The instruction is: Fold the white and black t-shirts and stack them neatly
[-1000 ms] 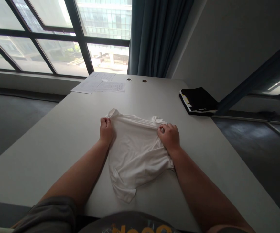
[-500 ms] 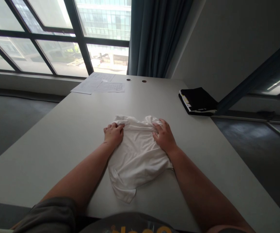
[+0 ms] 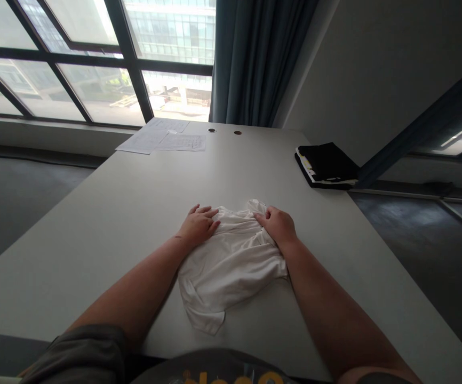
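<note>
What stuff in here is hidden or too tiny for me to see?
Head view: part of the white cloth, covered by the left hand.
Head view: some fingertips of the right hand, hidden by the hand itself.
Head view: the writing on the papers, too small and blurred to read.
Head view: the lower part of the yellow letters, cut off by the bottom edge.
</note>
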`<state>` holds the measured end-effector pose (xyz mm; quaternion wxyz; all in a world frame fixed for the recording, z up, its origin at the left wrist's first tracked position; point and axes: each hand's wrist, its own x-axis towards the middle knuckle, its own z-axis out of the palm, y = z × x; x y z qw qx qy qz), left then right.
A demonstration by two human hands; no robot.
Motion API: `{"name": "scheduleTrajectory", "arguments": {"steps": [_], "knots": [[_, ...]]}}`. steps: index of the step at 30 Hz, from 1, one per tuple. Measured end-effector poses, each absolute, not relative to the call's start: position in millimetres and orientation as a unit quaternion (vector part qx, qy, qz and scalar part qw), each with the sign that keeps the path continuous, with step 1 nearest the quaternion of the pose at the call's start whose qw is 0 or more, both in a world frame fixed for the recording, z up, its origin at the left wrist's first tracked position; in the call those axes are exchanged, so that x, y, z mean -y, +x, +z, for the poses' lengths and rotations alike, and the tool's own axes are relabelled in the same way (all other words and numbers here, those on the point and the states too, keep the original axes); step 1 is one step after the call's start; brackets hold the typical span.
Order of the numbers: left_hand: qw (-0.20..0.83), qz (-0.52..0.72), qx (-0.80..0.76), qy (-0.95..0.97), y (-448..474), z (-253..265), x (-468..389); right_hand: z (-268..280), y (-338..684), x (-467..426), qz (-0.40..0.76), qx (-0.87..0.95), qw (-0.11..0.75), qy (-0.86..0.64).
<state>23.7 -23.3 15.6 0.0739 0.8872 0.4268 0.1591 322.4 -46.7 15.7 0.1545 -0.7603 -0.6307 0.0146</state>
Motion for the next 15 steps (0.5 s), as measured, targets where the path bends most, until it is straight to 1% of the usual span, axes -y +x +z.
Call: {"name": "scheduleTrajectory", "arguments": {"steps": [5, 10, 15], "knots": [[0.092, 0.188, -0.423, 0.882, 23.8, 18.9, 22.9, 14.9, 322.5, 45.8, 0.01, 0.619, 0.141, -0.773], [0.066, 0.153, -0.468, 0.868, 27.1, 19.4, 24.7, 6.5, 336.6, 39.6, -0.032, 0.611, 0.179, -0.77], [0.079, 0.124, -0.473, 0.869, 30.3, 17.2, 26.7, 4.5, 350.9, 36.7, -0.096, 0.605, 0.218, -0.76]]}}
